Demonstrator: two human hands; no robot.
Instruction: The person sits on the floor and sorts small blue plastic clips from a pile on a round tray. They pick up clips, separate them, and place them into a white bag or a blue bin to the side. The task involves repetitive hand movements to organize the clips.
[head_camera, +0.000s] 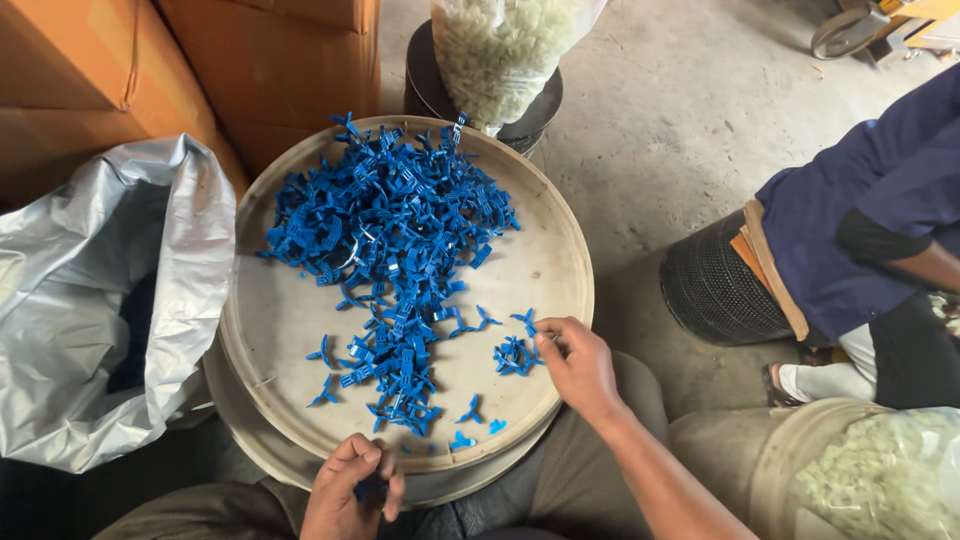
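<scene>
An open silver plastic sack is slumping left of the tray, orange cartons are standing behind it, a clear bag of pale pieces is resting on a black stool, and a co-worker in dark blue is sitting at right.

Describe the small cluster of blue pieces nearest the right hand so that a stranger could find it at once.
Start at the round shallow wooden tray heaped with small blue plastic clips. Toward its near right rim, the right hand fingertips touch a small separate cluster of blue clips. Bare wood rings it, unlike the big pile.
</scene>
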